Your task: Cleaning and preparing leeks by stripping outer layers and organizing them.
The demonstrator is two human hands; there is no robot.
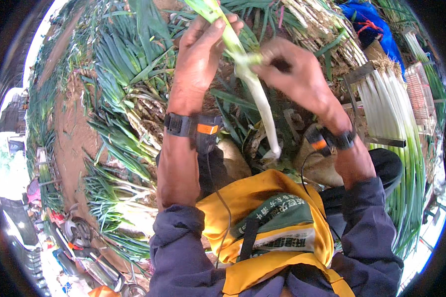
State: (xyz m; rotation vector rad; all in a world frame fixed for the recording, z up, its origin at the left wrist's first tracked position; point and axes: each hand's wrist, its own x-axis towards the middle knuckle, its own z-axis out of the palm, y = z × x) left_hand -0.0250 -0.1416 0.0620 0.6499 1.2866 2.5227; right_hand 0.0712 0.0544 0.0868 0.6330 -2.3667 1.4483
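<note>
A large green onion (pixel 260 101) slants across the middle, its green leaves at the top and its white root end hanging down. My left hand (pixel 205 44) is wrapped round the upper green part. At mid-stalk, my right hand (pixel 297 74) pinches a strip of outer leaf (pixel 254 59) that sticks out sideways from the stalk. The right fingers are a little blurred by motion. Each wrist carries a black strapped device with an orange patch. A bundle of cleaned green onions (pixel 389 99), white ends up, lies in a metal frame (pixel 386 141) to my right.
Piles of untrimmed green onions (pixel 121 54) cover the ground at left and ahead. More unpeeled stalks (pixel 322 29) lie at the far right beside a blue cloth (pixel 376 24). A yellow apron (pixel 272 185) covers my lap. Vehicles (pixel 86 262) stand at the lower left.
</note>
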